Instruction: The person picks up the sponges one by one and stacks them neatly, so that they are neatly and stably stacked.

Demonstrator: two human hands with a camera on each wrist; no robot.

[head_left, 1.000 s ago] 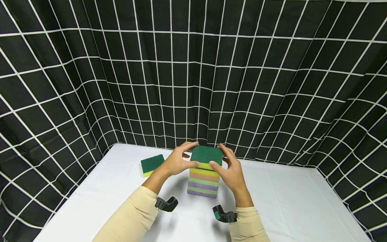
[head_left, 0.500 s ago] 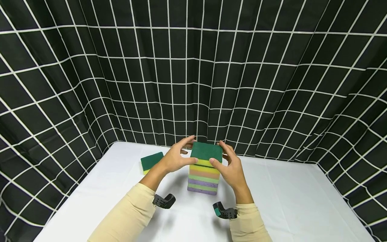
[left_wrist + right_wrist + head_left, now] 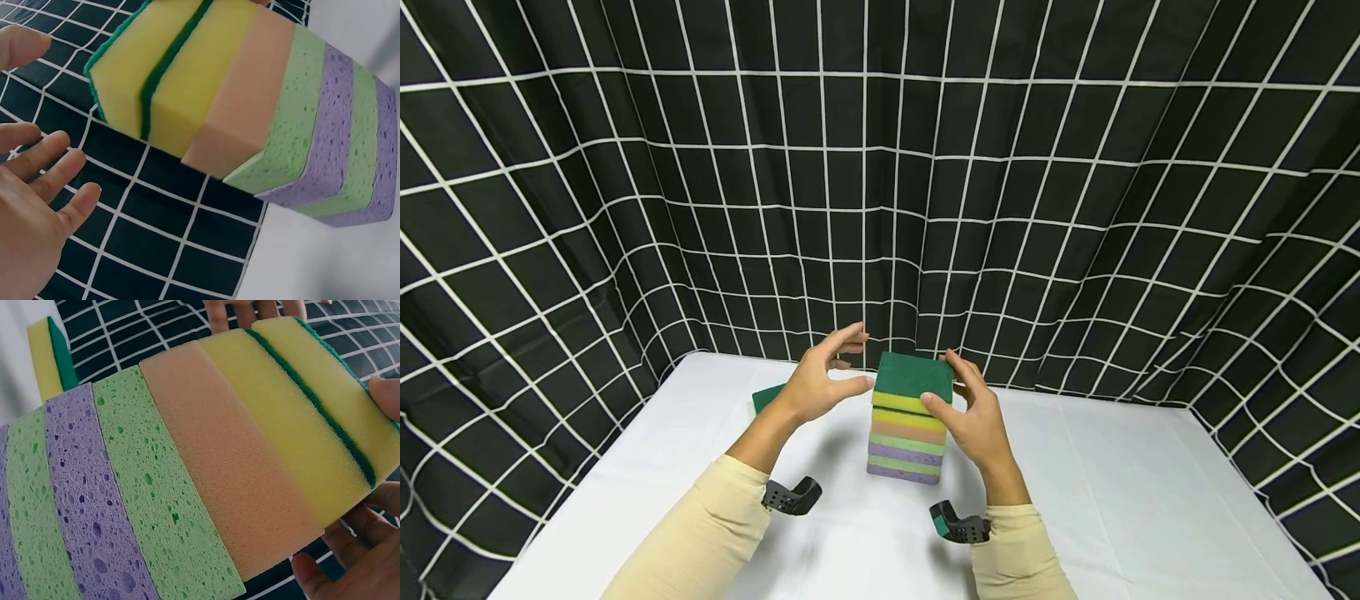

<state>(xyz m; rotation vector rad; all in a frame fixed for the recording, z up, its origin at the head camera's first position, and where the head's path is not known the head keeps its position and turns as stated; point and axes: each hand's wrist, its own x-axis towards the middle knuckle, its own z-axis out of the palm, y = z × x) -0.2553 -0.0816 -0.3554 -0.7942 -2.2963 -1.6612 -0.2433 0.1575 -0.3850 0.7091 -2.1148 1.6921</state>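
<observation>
A stack of several sponges (image 3: pixel 907 442) stands upright on the table, with purple, light green, peach and yellow layers. On top lies a yellow sponge (image 3: pixel 119 81) with a dark green scouring face (image 3: pixel 913 374) upward. My right hand (image 3: pixel 976 412) grips this top sponge at its right side, thumb on the front edge and fingers toward the back. To the left of the stack, my left hand (image 3: pixel 818 385) is apart from it, fingers loosely spread and holding nothing. Behind that hand lies another green-and-yellow sponge (image 3: pixel 50 359), partly hidden in the head view.
A white cloth covers the table (image 3: pixel 1097 475). Black curtain with a white grid (image 3: pixel 1037 175) rises behind the table and along both sides. Dark bands with brackets (image 3: pixel 793 497) sit on both wrists over beige sleeves.
My left hand has let go of the top sponge and moved left, now overlapping the loose sponge more. The right hand stays at the stack.
</observation>
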